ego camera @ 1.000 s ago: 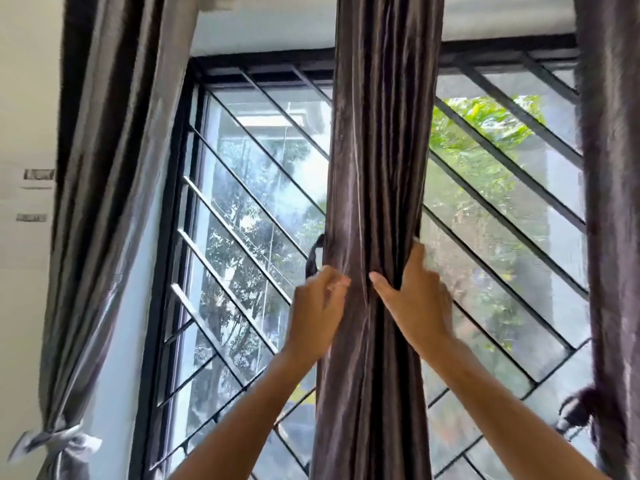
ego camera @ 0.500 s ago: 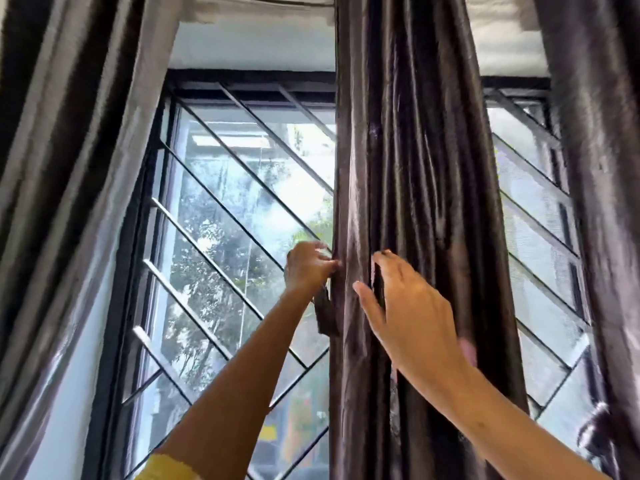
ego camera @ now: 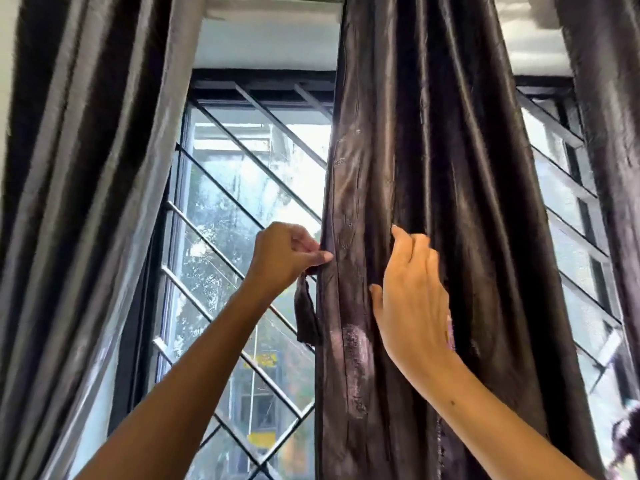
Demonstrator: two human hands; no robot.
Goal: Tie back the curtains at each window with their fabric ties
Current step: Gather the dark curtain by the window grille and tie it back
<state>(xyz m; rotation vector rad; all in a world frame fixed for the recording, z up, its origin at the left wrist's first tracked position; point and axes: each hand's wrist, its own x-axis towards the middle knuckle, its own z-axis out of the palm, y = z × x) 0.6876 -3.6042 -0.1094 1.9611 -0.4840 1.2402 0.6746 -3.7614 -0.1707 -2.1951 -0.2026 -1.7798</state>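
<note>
The middle curtain is seen as dark, glossy satin-like cloth, creased and marked with dull pale patches. A silvery sheen is shown by the left curtain. The window grille is formed of dark-painted metal bars over glass.

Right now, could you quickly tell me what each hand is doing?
Left hand: pinches the middle curtain's left edge; a fabric tie hangs below it.
Right hand: open, fingers on the curtain's folds.

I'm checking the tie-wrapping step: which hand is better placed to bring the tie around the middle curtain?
Probably the left hand: it already pinches the fabric tie at the middle curtain's edge. The right hand only rests open on the folds.
</note>
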